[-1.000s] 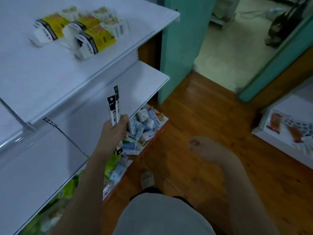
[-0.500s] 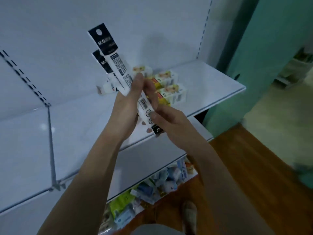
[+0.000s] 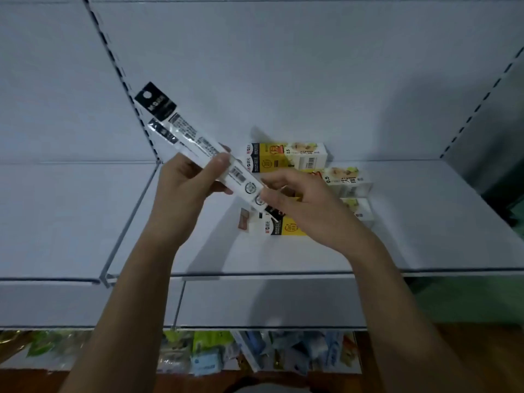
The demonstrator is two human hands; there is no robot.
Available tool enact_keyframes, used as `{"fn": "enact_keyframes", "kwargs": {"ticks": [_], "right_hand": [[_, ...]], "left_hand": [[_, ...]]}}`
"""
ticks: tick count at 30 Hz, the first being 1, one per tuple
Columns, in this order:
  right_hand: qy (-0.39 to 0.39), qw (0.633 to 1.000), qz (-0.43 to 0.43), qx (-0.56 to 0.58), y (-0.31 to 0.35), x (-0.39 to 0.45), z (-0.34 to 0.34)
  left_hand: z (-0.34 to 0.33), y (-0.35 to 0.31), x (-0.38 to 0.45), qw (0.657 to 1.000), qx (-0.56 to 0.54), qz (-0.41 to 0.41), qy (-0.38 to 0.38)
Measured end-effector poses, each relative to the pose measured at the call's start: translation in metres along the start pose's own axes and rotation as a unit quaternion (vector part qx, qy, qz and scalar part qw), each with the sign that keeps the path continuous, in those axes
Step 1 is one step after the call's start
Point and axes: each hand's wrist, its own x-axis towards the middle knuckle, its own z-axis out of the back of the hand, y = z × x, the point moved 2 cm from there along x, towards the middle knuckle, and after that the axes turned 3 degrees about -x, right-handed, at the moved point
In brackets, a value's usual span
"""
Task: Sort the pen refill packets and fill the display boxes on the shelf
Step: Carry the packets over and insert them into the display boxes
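Observation:
Long white pen refill packets (image 3: 195, 143) with black header cards slant up to the left in front of the shelf. My left hand (image 3: 184, 191) grips them around the middle, thumb on top. My right hand (image 3: 295, 202) pinches their lower black end. Behind my hands, several yellow-and-white display boxes (image 3: 295, 157) lie on the white shelf (image 3: 397, 236); my right hand covers part of them. A small orange item (image 3: 244, 222) sits at the boxes' left.
The white back panel (image 3: 283, 66) rises behind the shelf, with slotted uprights at left and right. A lower white shelf (image 3: 269, 302) juts out beneath. Below it, a bottom shelf holds several mixed stationery packs (image 3: 204, 355). Wooden floor shows at the lower right.
The view swung from the floor up to the shelf. My left hand carried the packets up in front of the boxes, and my right hand came in and took their lower end.

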Motion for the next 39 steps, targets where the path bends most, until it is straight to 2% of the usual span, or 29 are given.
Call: {"fn": "enact_keyframes", "kwargs": {"ticks": [3,6,8,11,16,19,23,27,39], "right_hand": [[-0.028,0.993,-0.032,-0.110,-0.011,0.000,0.016],[0.055,0.967,-0.068,-0.241,-0.022,0.000,0.015],[0.084,0.944,-0.059,-0.313,-0.028,0.003,0.006],[0.043,0.935,-0.028,-0.352,-0.030,0.008,-0.001],[0.017,0.959,-0.021,-0.282,-0.028,0.011,-0.001],[-0.025,0.994,0.003,-0.110,-0.017,0.016,0.001],[-0.056,0.996,0.058,0.047,-0.003,0.027,-0.004],[-0.068,0.994,0.064,0.050,-0.001,0.034,-0.015],[-0.063,0.993,0.058,0.076,0.002,0.032,-0.018]], "left_hand": [[0.023,0.001,-0.007,0.995,-0.014,-0.004,-0.103],[0.037,0.006,-0.018,0.987,-0.012,0.002,-0.163],[0.042,0.008,-0.024,0.979,-0.019,0.013,-0.201],[0.046,0.006,-0.026,0.973,-0.023,0.018,-0.228],[0.046,-0.012,-0.026,0.973,-0.036,-0.004,-0.228],[0.039,-0.033,-0.017,0.973,-0.053,-0.043,-0.219],[0.028,-0.061,-0.004,0.973,-0.037,-0.090,-0.210],[0.021,-0.079,0.007,0.974,-0.019,-0.107,-0.199],[0.025,-0.071,0.014,0.987,0.047,-0.041,-0.149]]}}
